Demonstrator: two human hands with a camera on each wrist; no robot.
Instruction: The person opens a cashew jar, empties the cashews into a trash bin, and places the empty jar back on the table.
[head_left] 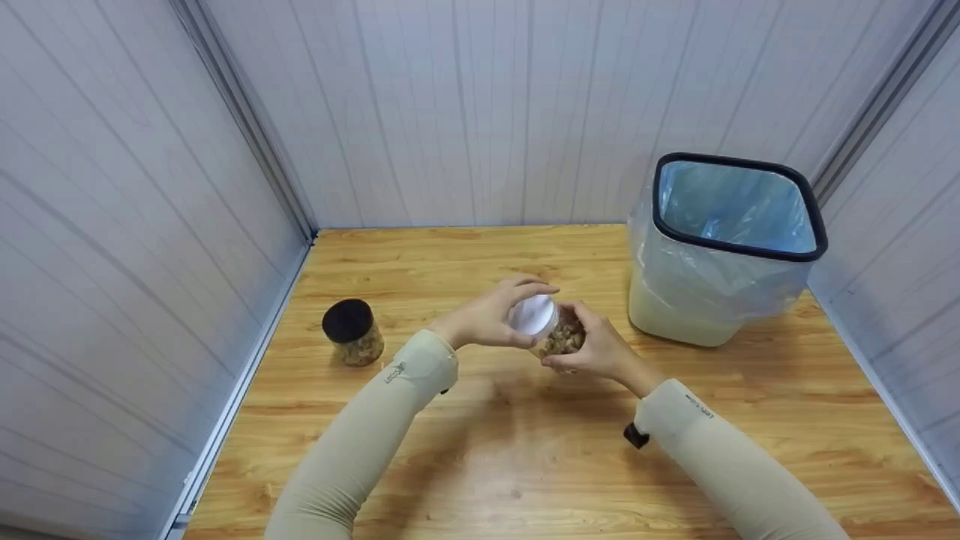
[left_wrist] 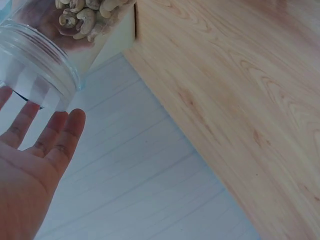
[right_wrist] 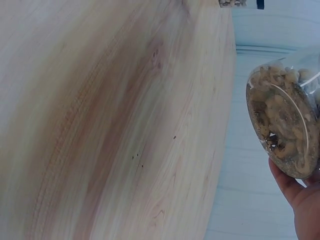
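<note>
Near the middle of the wooden table, a tilted clear jar of cashews [head_left: 563,339] is between my hands, its white top [head_left: 534,315] turned up and left. My left hand [head_left: 486,315] holds this top end, fingers along the far rim and thumb along the near one. Around the jar's body my right hand [head_left: 604,349] grips, thumb in front. The left wrist view shows the clear threaded neck [left_wrist: 45,60] with left fingertips at the white top. In the right wrist view the jar's base [right_wrist: 280,120] faces the camera, packed with nuts.
A second jar of nuts with a black lid [head_left: 348,320] stands upright at the left. At the right is a pale bin [head_left: 675,304] with a black rim and a clear plastic liner. White panel walls [head_left: 420,112] border the table at the back and both sides.
</note>
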